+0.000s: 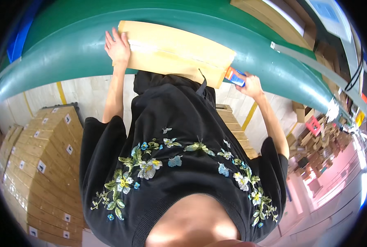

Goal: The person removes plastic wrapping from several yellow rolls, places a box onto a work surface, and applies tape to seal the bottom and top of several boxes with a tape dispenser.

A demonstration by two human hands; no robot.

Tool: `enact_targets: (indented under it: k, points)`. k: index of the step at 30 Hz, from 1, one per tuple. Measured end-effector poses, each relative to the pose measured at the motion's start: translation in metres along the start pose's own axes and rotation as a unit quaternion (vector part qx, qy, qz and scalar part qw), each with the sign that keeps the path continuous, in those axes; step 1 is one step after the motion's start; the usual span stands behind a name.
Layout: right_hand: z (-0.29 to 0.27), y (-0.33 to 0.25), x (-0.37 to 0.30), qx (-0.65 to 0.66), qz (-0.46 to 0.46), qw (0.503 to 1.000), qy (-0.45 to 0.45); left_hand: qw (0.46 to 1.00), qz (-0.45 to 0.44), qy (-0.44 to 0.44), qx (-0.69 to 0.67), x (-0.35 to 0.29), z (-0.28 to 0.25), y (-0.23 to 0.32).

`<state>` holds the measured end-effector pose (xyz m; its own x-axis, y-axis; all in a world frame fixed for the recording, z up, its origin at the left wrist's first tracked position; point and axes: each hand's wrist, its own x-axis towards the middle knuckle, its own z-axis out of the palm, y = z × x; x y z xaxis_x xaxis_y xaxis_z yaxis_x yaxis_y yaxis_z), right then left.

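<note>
A long, flat yellow-brown carton (pixel 171 45) lies across the green work surface in front of me, with a seam running along its top. My left hand (pixel 118 47) rests on the carton's left end, fingers stretched out and holding nothing. At the right end, my right hand (pixel 251 85) is closed around a blue and orange tape dispenser (pixel 236 77), which is up against the carton's edge. My fingers hide part of the dispenser.
Stacked cartons (pixel 43 160) stand on the floor at the left. At the right is a heap of loose cardboard (pixel 315 144) with a pink crate (pixel 313 125). An open cardboard box (pixel 278 18) sits at the far right of the green surface (pixel 80 49), beside a grey rail (pixel 311 64).
</note>
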<state>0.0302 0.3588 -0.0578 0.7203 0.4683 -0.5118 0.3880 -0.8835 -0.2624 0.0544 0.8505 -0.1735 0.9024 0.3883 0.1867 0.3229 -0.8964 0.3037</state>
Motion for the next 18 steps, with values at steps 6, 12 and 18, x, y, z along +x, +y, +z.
enact_targets:
  k: [6,12,18]
  points:
    - [0.049,0.050,0.031,0.297,0.085,0.951,-0.015,0.867,0.401,-0.223,-0.194,-0.079,0.053,0.181]
    - [0.039,0.005,0.085,-0.005,0.079,0.997,-0.002,0.844,0.463,-0.265,-0.055,-0.082,0.069,0.266]
    - [0.085,0.057,0.081,0.473,0.249,0.840,0.096,0.929,0.306,-0.110,-0.175,-0.055,0.062,0.234]
